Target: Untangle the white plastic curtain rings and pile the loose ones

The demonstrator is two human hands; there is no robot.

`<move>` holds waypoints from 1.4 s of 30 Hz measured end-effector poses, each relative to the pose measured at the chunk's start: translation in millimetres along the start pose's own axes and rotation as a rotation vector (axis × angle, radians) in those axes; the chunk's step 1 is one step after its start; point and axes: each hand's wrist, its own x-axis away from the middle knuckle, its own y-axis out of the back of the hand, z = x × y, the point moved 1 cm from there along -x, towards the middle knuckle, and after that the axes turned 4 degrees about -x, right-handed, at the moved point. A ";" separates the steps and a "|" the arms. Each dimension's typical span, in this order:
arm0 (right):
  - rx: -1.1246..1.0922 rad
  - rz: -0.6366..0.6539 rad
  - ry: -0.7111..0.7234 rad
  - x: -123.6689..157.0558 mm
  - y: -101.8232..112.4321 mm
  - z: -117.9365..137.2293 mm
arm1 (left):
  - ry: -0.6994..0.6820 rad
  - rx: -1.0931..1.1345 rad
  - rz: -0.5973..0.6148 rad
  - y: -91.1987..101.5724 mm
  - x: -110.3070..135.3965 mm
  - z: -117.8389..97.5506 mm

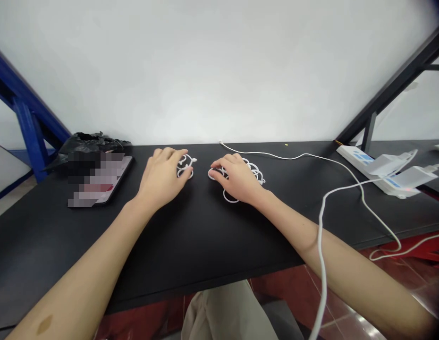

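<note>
My left hand (163, 174) is over the left part of the black table, its thumb and index finger apart. A few white rings with small knobs or hooks (186, 163) show between and beyond those fingers, partly hidden by the hand. To the right, my right hand (237, 174) rests over a loose cluster of several white rings (253, 166), thumb and index finger spread. One white ring (215, 174) lies at the tips of these fingers, and another (231, 197) pokes out under the palm. Both hands cover some of the rings, and neither visibly grips one.
At left, a phone-like slab (120, 174), partly blurred out, lies beside a crumpled black plastic bag (88, 141). A white power strip (364, 165) with plugged-in adapters is at right. White cables (322, 255) run over the table and cross in front of my right forearm.
</note>
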 end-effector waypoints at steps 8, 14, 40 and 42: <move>0.091 0.125 0.062 2.5 -4.1 -3.5 | 0.205 -0.100 -0.022 -1.6 -3.0 21.5; -0.191 -0.058 0.127 1.4 -0.6 5.6 | 0.134 0.347 0.075 9.1 -0.8 -12.8; -0.524 -0.163 -0.006 0.6 2.6 18.7 | -0.099 0.474 0.200 8.0 6.1 -31.2; -0.527 -0.159 -0.031 0.0 4.4 20.3 | -0.109 0.473 0.191 9.1 6.0 -31.9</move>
